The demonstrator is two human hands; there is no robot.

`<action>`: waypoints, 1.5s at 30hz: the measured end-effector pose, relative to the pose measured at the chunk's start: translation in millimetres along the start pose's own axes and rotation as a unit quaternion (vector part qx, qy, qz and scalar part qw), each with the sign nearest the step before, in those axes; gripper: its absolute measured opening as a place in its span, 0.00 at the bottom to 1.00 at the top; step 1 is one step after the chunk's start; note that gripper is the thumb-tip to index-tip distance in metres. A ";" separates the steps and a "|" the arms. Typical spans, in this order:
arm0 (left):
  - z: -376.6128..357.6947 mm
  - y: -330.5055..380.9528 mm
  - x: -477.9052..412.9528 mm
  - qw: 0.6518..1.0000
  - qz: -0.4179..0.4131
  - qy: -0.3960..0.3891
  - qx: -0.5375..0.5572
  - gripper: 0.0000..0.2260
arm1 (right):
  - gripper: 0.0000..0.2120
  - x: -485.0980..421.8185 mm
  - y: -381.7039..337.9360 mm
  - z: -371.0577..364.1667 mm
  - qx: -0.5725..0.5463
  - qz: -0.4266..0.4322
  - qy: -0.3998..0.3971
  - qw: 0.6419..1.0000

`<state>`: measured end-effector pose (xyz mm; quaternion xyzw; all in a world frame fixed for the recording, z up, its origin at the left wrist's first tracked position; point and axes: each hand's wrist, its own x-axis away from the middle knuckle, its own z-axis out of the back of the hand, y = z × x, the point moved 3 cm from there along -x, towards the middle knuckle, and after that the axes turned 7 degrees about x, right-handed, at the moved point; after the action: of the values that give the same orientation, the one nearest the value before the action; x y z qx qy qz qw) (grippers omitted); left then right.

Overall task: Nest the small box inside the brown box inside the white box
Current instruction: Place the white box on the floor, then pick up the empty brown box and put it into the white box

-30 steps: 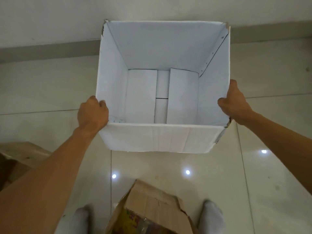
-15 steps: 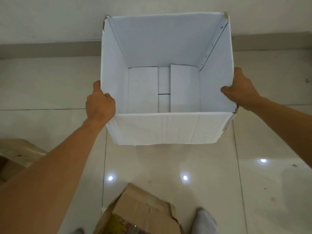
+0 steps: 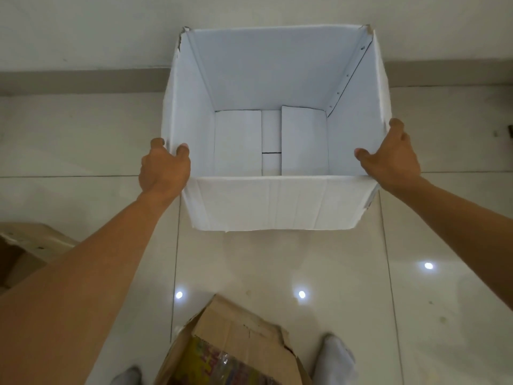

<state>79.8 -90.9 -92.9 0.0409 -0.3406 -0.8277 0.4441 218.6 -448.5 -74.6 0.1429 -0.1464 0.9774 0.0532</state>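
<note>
— White cardboard at centre frame: white box (image 3: 273, 202), open-topped, standing on pale glossy floor tiles (image 3: 277, 262) close to the wall (image 3: 83, 31) in the upper part of the frame. Bottom flaps folded flat inside, nothing resting on them.

— And the hands?

— Left hand (image 3: 163, 169) at the box's left wall, near its front corner: thumb hooked over the rim to the inside, fingers curled against the outside, gripping the cardboard. Right hand (image 3: 392, 158) at the right wall, also near the front corner: thumb tip inside against the wall, fingers laid along the outside, slightly spread, no tight clench. Both forearms stretching in from the lower corners of the frame.

— Other boxes?

— Brown box (image 3: 236, 348) at bottom centre, well apart from the white one, flaps open, something colourful and plastic-wrapped showing inside; impossible to tell whether that is the small box. More brown cardboard (image 3: 30, 245) at the left edge, partly hidden by the left forearm.

— Anything else?

— Two socked feet (image 3: 334, 359) at the bottom edge, either side of the brown box. Three bright light reflections on the tiles between the two boxes.
</note>
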 end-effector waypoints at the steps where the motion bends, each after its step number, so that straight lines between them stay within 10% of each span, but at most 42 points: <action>1: 5.0 -1.4 4.3 1.000 0.000 0.005 0.009 0.27 | 0.37 8.9 -4.7 3.5 0.017 0.025 0.030 0.999; 7: 44.1 -33.3 51.5 0.996 -0.051 0.028 0.063 0.27 | 0.32 90.4 -50.8 11.5 0.009 0.151 0.091 0.984; 25: 219.0 -286.1 178.2 0.978 0.082 -0.017 0.193 0.18 | 0.24 382.4 -190.7 -113.8 -0.047 0.184 -0.119 0.975; 38: 297.5 -368.3 181.3 0.942 0.014 0.206 0.264 0.01 | 0.26 421.0 -315.6 -176.3 -0.062 0.260 -0.200 0.943; 45: 325.9 -450.8 172.7 0.939 0.180 0.276 0.100 0.30 | 0.26 408.4 -388.2 -206.2 -0.043 0.286 -0.168 0.942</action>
<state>-463.7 117.7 -73.7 0.2504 -0.2873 -0.6517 0.6558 -168.6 8.3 -37.8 0.2548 -0.2301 0.9059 -0.2478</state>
